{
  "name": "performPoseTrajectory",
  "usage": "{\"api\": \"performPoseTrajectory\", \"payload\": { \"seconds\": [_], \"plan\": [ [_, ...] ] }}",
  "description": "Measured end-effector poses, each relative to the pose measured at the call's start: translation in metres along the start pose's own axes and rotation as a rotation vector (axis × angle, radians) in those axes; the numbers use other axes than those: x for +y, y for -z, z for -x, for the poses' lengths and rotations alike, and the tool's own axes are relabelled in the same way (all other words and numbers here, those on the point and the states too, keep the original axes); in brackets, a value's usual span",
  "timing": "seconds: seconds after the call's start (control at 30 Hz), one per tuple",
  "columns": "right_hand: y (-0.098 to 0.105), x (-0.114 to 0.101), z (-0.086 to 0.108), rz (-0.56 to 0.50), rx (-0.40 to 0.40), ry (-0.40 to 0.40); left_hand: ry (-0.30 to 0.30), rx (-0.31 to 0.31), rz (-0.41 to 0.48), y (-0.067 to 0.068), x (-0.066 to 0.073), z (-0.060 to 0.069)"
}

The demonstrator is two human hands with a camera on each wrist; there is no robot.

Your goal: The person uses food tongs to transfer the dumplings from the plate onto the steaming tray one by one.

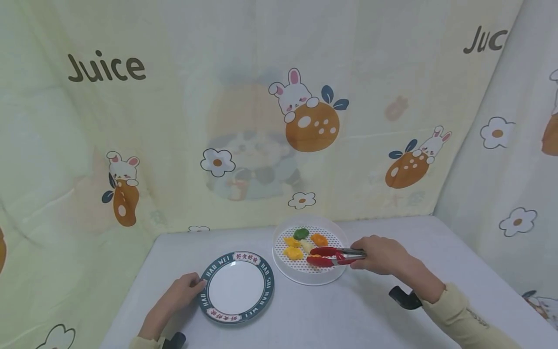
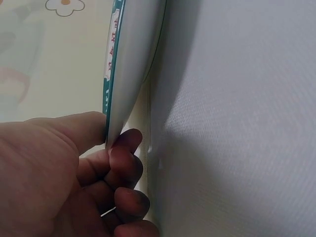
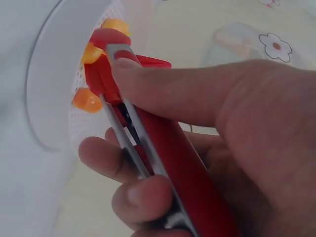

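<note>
My left hand (image 1: 179, 293) pinches the left rim of a white plate (image 1: 237, 289) with a green lettered border; in the left wrist view the thumb is on top and fingers are beneath. My right hand (image 1: 383, 256) grips red-tipped metal tongs (image 1: 333, 257), which reach over a round white perforated tray (image 1: 284, 271). On it lie small dumpling-like pieces: a green one (image 1: 301, 234), an orange one (image 1: 319, 239), a pale one (image 1: 307, 246) and yellow ones (image 1: 294, 253). In the right wrist view a yellow-orange piece (image 3: 93, 53) shows between the tong tips; whether they clasp it I cannot tell.
A white-covered table (image 1: 314, 315) carries the plate and the tray side by side. Behind it hangs a pale curtain (image 1: 183, 121) printed with rabbits and flowers, close to the tray's far edge. Another printed curtain (image 1: 475, 184) hangs at the right.
</note>
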State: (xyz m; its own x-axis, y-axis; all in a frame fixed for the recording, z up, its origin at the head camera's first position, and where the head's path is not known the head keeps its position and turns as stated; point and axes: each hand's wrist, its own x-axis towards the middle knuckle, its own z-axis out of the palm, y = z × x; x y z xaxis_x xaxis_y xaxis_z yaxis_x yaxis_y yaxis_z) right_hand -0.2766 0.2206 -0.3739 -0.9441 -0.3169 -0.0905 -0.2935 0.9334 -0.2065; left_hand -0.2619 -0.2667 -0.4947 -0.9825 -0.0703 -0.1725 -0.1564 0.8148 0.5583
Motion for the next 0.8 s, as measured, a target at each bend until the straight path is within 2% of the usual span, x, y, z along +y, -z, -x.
{"api": "performPoseTrajectory", "payload": {
  "seconds": [0.1,0.17,0.3,0.4,0.5,0.6,0.7,0.8],
  "plan": [
    [0.002,-0.001,0.003,-0.029,0.01,-0.021,0.004,-0.007,0.002,-0.001,0.0,0.0],
    [0.003,-0.005,0.007,-0.085,0.037,-0.041,0.01,-0.01,0.005,-0.001,0.001,0.0],
    [-0.002,-0.024,0.016,-0.278,0.131,-0.077,0.015,-0.006,0.002,0.0,0.002,0.001],
    [-0.021,-0.047,0.023,-0.403,0.177,-0.076,0.008,-0.006,-0.003,0.001,0.002,0.002],
    [-0.052,-0.072,0.027,-0.504,0.111,-0.078,0.006,-0.009,-0.006,0.002,0.004,0.002],
    [-0.086,-0.093,0.028,-0.54,-0.02,-0.088,0.009,-0.01,-0.005,0.002,0.004,0.001],
    [-0.115,-0.106,0.026,-0.476,-0.11,-0.109,0.009,-0.014,0.003,0.001,0.004,0.0],
    [-0.13,-0.11,0.023,-0.346,-0.141,-0.114,0.002,-0.022,0.008,-0.003,0.003,-0.002]
  ]
}}
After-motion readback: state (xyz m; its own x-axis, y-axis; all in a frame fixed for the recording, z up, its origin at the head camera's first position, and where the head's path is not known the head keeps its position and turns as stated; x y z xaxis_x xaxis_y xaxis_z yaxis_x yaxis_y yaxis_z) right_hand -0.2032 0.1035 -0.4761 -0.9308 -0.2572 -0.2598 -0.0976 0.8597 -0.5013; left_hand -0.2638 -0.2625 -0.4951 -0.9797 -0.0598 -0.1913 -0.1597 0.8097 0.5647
